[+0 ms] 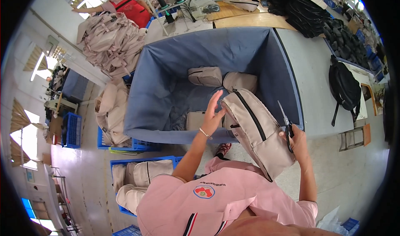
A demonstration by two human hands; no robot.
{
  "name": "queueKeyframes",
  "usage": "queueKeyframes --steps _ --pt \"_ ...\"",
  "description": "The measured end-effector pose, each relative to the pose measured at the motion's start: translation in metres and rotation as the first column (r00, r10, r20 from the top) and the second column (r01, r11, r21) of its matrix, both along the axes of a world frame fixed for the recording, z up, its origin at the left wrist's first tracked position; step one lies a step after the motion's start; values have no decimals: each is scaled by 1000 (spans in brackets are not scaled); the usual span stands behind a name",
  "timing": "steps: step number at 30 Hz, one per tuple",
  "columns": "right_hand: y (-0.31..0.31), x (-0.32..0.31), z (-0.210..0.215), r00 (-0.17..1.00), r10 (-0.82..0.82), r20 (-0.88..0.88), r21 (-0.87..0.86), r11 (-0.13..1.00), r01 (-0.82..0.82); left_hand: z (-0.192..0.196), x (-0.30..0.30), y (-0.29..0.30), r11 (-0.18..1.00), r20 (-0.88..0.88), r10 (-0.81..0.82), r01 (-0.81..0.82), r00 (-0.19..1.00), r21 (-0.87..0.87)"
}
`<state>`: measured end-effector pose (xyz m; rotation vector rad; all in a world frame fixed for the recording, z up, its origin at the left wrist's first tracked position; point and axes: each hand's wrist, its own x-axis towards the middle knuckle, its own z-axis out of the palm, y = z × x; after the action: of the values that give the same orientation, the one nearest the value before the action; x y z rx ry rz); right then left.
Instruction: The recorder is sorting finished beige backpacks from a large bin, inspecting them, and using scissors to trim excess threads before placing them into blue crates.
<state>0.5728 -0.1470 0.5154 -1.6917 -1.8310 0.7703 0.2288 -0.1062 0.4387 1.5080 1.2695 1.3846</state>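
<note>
A beige bag (pixel 254 127) with a long black zipper is held tilted over the near right edge of a large blue fabric-lined bin (pixel 150 107). My left hand (pixel 213 117) is open beside the upper end of the bag, fingers stretched out; whether it touches the fabric I cannot tell. My right hand (pixel 298 138) is closed around black-handled scissors (pixel 286 121), blades pointing up and away, and rests against the bag's right side. Inside the bin lie several similar beige bags, among them a zippered bag (pixel 205 76) and another beside it (pixel 240 82).
A blue crate (pixel 114 169) of beige bags stands at my lower left, with more beige pieces (pixel 111 111) above it. A grey table (pixel 323 82) at right bears a black backpack (pixel 345 82). Beyond the bin, a person in a red apron (pixel 129 7) stands by a beige heap (pixel 112 40).
</note>
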Motion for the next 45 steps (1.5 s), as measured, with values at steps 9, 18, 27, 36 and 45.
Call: queueKeyframes --steps 9,18,27,36,45 --pt "-52 63 -50 888 -435 -146 126 883 453 30 2 31 892 -5 -449 449 893 -49" --pt "-57 94 -143 352 -571 -742 -283 742 608 112 105 24 838 -148 -471 494 870 232" --pt "-19 2 -65 637 -102 -764 97 958 269 92 86 57 941 -316 -297 333 901 66" --pt "28 -69 -138 712 -170 -681 -116 985 124 33 30 124 935 -407 -355 311 842 -171" --pt "49 -83 -156 634 -251 -732 -303 953 28 -20 38 168 772 -718 -562 572 411 -276"
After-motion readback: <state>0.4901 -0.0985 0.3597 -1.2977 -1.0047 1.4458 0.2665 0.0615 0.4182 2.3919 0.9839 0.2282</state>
